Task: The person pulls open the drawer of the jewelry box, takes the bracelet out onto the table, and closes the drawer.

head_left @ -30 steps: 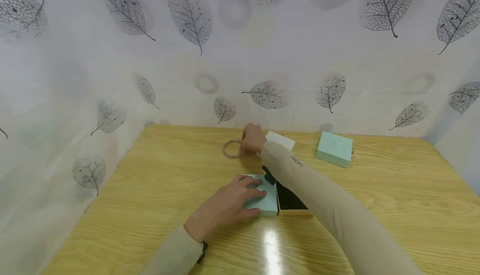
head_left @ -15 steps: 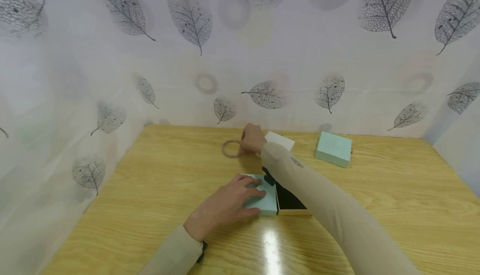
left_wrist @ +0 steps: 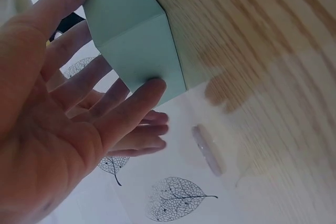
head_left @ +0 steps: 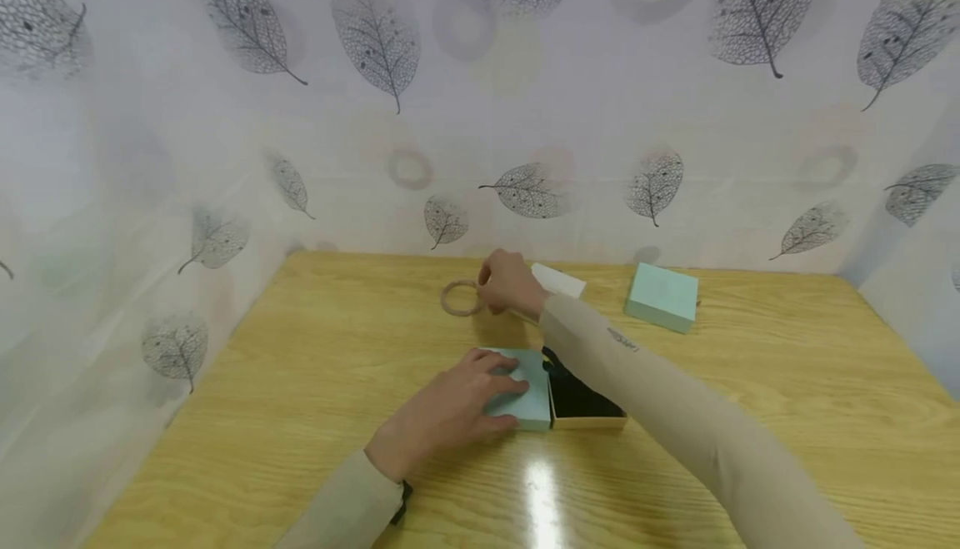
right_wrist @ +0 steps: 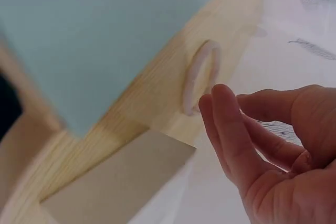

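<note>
My left hand [head_left: 450, 407] rests with spread fingers on a mint green square box [head_left: 536, 406]. In the left wrist view its thumb and little finger touch the box's faces [left_wrist: 139, 53]. Directly to the right lies a shallow open box with a black inside and a pale rim [head_left: 588, 423], partly under my right forearm. Farther back, my right hand [head_left: 512, 282] hovers with bent fingers beside a pale pink bangle [head_left: 444, 302]. The right wrist view shows the bangle [right_wrist: 190, 85] on the table, apart from the fingertips, with nothing visible between them.
A white flat box [head_left: 561, 281] lies behind the right wrist. Another mint green box [head_left: 663, 295] stands at the back right. The wooden table [head_left: 337, 349] meets a leaf-printed cloth [head_left: 360, 141] at the back and sides.
My right hand has shifted slightly right and back from the bangle, its fingers less close to it. The left hand stays on the mint box.
</note>
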The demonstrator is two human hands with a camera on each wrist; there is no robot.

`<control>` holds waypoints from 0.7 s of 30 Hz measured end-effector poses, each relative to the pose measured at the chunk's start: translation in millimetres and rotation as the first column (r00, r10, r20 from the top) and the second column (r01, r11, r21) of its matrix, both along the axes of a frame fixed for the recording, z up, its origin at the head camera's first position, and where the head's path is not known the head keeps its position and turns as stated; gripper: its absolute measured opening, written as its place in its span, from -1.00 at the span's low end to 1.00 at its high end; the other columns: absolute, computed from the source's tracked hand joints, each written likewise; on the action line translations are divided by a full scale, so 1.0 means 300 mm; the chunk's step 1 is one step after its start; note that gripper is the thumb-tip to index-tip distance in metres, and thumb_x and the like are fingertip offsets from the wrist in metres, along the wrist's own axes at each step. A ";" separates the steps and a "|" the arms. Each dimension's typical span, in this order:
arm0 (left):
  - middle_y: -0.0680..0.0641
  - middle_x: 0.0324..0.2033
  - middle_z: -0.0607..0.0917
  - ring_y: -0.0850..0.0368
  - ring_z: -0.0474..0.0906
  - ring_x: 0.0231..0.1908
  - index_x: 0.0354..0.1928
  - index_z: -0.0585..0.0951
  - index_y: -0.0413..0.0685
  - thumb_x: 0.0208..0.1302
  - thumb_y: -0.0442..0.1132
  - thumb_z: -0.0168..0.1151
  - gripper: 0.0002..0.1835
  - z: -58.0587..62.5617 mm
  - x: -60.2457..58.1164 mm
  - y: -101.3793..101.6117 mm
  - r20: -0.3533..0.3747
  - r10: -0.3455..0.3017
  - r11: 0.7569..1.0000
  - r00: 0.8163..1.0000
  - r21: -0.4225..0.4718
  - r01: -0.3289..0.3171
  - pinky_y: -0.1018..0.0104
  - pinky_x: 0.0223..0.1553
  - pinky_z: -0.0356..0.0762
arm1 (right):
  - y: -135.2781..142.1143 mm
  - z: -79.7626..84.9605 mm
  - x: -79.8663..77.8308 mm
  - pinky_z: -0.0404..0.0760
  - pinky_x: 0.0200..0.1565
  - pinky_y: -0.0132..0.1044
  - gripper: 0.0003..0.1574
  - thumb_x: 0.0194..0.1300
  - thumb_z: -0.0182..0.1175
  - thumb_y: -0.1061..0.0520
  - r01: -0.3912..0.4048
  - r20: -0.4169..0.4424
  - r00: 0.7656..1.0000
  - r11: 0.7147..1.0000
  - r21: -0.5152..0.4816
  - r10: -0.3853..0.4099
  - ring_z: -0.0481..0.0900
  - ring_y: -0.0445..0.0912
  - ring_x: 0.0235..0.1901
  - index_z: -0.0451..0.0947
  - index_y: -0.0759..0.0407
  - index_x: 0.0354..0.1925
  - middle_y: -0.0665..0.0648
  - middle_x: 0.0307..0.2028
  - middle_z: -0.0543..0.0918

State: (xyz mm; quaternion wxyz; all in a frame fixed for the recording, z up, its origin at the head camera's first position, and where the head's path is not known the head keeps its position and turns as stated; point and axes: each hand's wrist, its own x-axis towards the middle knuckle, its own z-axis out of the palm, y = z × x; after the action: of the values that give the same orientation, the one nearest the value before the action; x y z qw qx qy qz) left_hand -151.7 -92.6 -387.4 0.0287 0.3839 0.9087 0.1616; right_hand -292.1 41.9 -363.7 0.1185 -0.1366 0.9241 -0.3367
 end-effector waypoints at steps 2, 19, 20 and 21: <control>-0.11 0.33 0.58 -0.15 0.43 0.34 0.20 0.70 0.04 0.33 0.03 0.38 -0.55 -0.001 0.001 0.001 0.005 0.008 1.000 1.000 -0.005 -0.008 0.03 0.35 0.51 | 0.021 0.016 0.021 0.76 -0.39 -0.27 -0.75 0.40 0.18 0.26 -0.017 -0.011 1.000 1.000 -0.010 0.017 0.75 -0.05 -0.50 0.66 0.39 -0.04 0.34 -0.22 0.77; -0.12 0.32 0.59 -0.16 0.44 0.32 0.20 0.70 0.02 0.33 0.00 0.39 -0.55 -0.005 0.011 -0.003 -0.004 0.008 1.000 1.000 0.019 -0.008 0.02 0.32 0.54 | 0.270 0.063 0.181 0.63 -0.51 -0.30 -0.69 0.38 0.19 0.18 -0.062 -0.133 0.989 0.996 0.066 0.070 0.61 -0.15 -0.64 0.67 0.36 -0.03 0.27 -0.33 0.78; -0.12 0.32 0.59 -0.15 0.44 0.32 0.20 0.70 0.02 0.33 0.00 0.39 -0.55 -0.004 0.011 -0.003 -0.003 0.009 1.000 1.000 0.018 -0.009 0.02 0.32 0.54 | 0.281 0.065 0.191 0.63 -0.49 -0.29 -0.70 0.39 0.20 0.17 -0.062 -0.146 0.987 0.995 0.078 0.073 0.61 -0.14 -0.61 0.68 0.35 -0.03 0.26 -0.30 0.78; -0.12 0.31 0.59 -0.15 0.44 0.32 0.20 0.70 0.02 0.33 0.00 0.39 -0.55 -0.003 0.011 -0.002 -0.004 0.010 1.000 1.000 0.015 -0.010 0.02 0.32 0.54 | 0.291 0.067 0.202 0.65 -0.44 -0.26 -0.71 0.39 0.20 0.16 -0.061 -0.165 0.983 0.994 0.091 0.076 0.64 -0.12 -0.56 0.69 0.33 -0.04 0.25 -0.29 0.78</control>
State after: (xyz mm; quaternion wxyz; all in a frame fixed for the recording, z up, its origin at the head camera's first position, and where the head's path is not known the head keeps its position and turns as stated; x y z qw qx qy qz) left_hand -148.3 -93.2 -388.3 0.0229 0.3798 0.9094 0.1677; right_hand -231.5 129.3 -343.7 0.0572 -0.1912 0.9391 -0.2798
